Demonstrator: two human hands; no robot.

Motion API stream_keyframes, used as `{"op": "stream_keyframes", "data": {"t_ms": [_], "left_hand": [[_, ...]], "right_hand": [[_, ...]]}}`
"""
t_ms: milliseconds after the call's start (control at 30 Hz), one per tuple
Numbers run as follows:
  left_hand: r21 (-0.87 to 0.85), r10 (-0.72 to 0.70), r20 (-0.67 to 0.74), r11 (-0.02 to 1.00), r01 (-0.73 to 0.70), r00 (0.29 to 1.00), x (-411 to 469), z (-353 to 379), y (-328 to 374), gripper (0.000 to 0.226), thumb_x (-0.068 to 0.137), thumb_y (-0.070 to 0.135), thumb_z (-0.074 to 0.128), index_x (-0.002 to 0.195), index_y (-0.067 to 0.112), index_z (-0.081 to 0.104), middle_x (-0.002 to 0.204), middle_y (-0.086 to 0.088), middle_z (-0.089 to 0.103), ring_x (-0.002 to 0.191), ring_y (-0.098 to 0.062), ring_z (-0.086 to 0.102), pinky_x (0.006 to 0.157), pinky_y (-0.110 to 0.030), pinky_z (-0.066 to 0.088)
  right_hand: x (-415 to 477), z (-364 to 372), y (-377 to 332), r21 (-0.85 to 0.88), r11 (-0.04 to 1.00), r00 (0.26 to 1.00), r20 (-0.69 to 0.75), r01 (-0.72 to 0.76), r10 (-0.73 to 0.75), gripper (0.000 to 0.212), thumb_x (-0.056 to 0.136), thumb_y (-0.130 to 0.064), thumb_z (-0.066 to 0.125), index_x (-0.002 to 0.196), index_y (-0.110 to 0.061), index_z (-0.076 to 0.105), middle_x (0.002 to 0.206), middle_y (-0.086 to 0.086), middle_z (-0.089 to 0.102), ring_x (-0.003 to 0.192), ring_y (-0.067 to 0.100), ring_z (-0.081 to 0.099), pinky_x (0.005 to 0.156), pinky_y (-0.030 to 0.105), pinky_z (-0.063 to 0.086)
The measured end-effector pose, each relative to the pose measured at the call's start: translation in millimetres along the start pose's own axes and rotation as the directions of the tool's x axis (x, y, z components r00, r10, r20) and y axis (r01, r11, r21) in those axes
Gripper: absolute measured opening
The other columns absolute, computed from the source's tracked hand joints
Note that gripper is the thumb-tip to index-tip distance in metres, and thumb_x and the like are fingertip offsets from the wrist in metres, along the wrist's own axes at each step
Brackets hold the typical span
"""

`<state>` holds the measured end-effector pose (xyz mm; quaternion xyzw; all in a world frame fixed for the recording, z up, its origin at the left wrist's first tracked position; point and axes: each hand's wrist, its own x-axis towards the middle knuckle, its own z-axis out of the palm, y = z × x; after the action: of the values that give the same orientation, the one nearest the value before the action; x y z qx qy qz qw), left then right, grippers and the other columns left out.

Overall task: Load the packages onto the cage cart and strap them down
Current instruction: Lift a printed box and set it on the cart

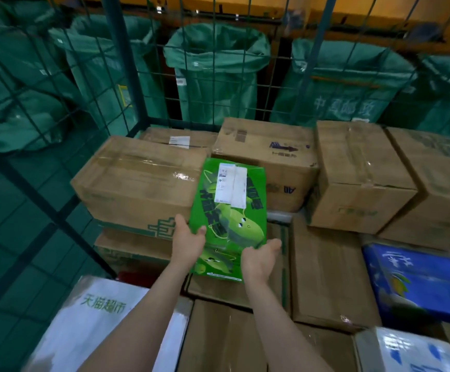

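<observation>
— Where is the green box (229, 218)?
— In the centre of the frame, inside the cage cart (127, 76). It is held above the lower layer of cardboard cartons. Its printed face is towards the camera, and there is a white shipping label (233, 183) near its top end.

— And the left grip (189, 242)?
— It is closed on the box's lower left edge. The thumb lies on the printed face and a fingertip shows past the side.

— The right grip (260, 260)?
— It is wrapped round the lower right corner, with the thumb out along the right edge. The other fingers are hidden behind the box.

— What sits around it?
— A taped brown carton (138, 183) is just left of it, and a carton with a purple arrow (269, 154) is behind. I cannot tell whether the green box touches either one. A blue box (417, 277) lies at the right, and a white box with green lettering (89, 318) is at the lower left.

— Beyond the mesh?
— Green mail sacks (215, 71) stand in a row across the top of the frame.
</observation>
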<state>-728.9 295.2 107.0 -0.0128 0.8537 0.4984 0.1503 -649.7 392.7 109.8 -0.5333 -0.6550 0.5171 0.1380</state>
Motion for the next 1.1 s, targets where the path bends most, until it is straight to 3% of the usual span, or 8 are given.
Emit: {"op": "stream_keyframes", "data": {"t_ms": [167,300,400,567,667,800,933,1100], "left_hand": [[0.021,-0.03,0.034,0.999,0.029,0.999,-11.5,2.8,-7.6,0.021,0.097,0.017,0.049,0.108,0.011,0.032,0.107,-0.011,0.055,0.093,-0.027,0.053,0.074,-0.031,0.038],[0.033,-0.065,0.037,0.997,0.064,0.997,-25.9,-2.1,-8.7,0.054,0.097,0.028,0.049,0.142,0.009,0.024,0.143,-0.019,0.037,0.123,-0.035,0.046,0.099,-0.043,0.04],[-0.034,-0.167,0.036,0.985,0.168,0.985,-43.5,-11.5,-5.5,0.059,0.098,0.028,0.046,0.147,0.012,0.017,0.147,-0.02,0.031,0.124,-0.037,0.044,0.102,-0.04,0.037],[-0.095,-0.244,0.028,0.965,0.246,0.969,-82.3,-37.5,5.5,0.046,0.097,0.019,0.047,0.139,0.004,0.034,0.137,-0.017,0.045,0.117,-0.03,0.047,0.093,-0.032,0.037],[-0.096,-0.272,-0.008,0.958,0.27,0.962,-113.8,-56.1,2.6,0.039,0.096,0.017,0.048,0.133,0.005,0.046,0.133,-0.017,0.049,0.121,-0.032,0.047,0.098,-0.036,0.039],[-0.246,-0.313,-0.026,0.923,0.298,0.949,-163.0,-82.0,-4.9,0.029,0.096,0.015,0.043,0.124,0.011,0.053,0.12,-0.012,0.054,0.105,-0.027,0.05,0.083,-0.034,0.038],[-0.429,-0.361,-0.065,0.852,0.301,0.93,-208.9,-108.4,-10.4,0.012,0.096,0.017,0.045,0.094,0.018,0.056,0.106,-0.003,0.054,0.096,-0.02,0.051,0.083,-0.032,0.037],[-0.556,-0.417,-0.104,0.777,0.295,0.903,-263.8,-131.0,-39.2,0.023,0.097,0.024,0.048,0.116,0.016,0.057,0.112,-0.002,0.06,0.102,-0.02,0.055,0.086,-0.035,0.04]], "right_hand": [[-12.3,-9.0,22.1,-0.082,0.995,0.994,0.102,0.049,-0.04,0.034,0.098,-0.006,0.042,0.129,-0.002,0.031,0.132,0.02,0.041,0.1,0.031,0.052,0.069,0.026,0.031],[-16.6,-16.8,18.2,-0.127,0.991,0.983,0.18,0.05,-0.026,0.048,0.101,-0.015,0.041,0.144,-0.007,0.023,0.143,0.015,0.035,0.117,0.033,0.05,0.078,0.028,0.035],[-26.6,-31.0,15.1,-0.21,0.976,0.974,0.228,0.059,-0.01,0.053,0.101,-0.016,0.039,0.148,-0.007,0.016,0.149,0.014,0.027,0.123,0.033,0.046,0.086,0.032,0.039],[-50.3,-56.2,4.9,-0.244,0.965,0.953,0.301,0.096,-0.019,0.048,0.099,-0.013,0.04,0.144,-0.006,0.024,0.138,0.016,0.042,0.108,0.03,0.053,0.07,0.027,0.035],[-67.4,-71.1,-0.4,-0.267,0.949,0.927,0.37,0.167,-0.059,0.043,0.098,-0.016,0.041,0.139,-0.003,0.032,0.136,0.017,0.046,0.114,0.032,0.053,0.077,0.028,0.038],[-92.2,-89.3,-3.8,-0.317,0.91,0.882,0.461,0.267,-0.098,0.04,0.1,-0.02,0.041,0.137,-0.004,0.038,0.136,0.014,0.049,0.121,0.03,0.049,0.073,0.026,0.031],[-112.4,-96.7,0.0,-0.316,0.876,0.844,0.508,0.365,-0.169,0.038,0.099,-0.021,0.042,0.129,0.002,0.049,0.133,0.019,0.052,0.12,0.034,0.05,0.083,0.029,0.039],[-143.4,-92.5,17.9,-0.239,0.887,0.777,0.602,0.396,-0.185,0.029,0.095,-0.017,0.043,0.111,0.002,0.059,0.109,0.018,0.06,0.104,0.035,0.056,0.087,0.038,0.047]]}}
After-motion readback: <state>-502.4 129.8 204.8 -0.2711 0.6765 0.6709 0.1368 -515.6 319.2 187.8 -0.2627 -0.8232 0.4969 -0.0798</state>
